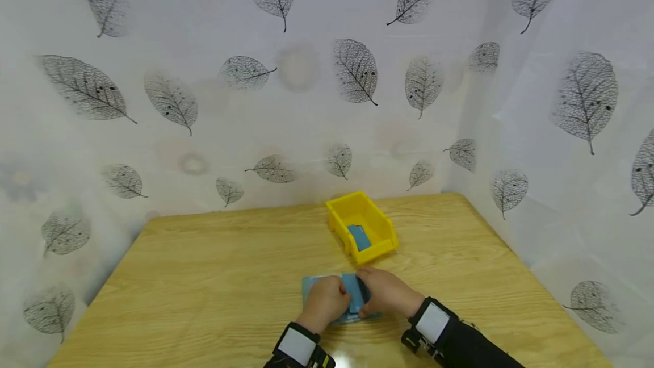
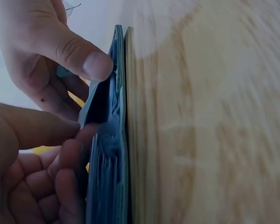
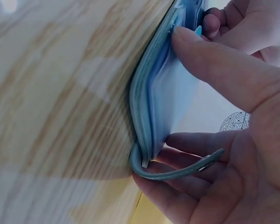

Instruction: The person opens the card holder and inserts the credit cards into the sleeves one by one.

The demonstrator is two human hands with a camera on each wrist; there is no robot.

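Note:
A blue-green card holder (image 1: 308,284) lies spread on the table, with a stack of clear sleeves (image 3: 170,93) inside. Its strap with a metal snap (image 3: 191,171) curls out at the right end. My left hand (image 1: 327,300) pinches the edge of a raised sleeve between thumb and fingertips in the left wrist view, above a dark gap. Over the holder's right part, my right hand (image 1: 385,293) grips, its thumb (image 3: 196,51) on the near edge of the sleeves and its fingers (image 3: 186,154) around the far side by the strap.
Just beyond the hands, a yellow plastic bin (image 1: 334,220) stands at a slant, with blue cards (image 1: 360,237) in it. The wooden table (image 1: 214,277) meets a leaf-patterned curtain (image 1: 301,129) at its back and sides.

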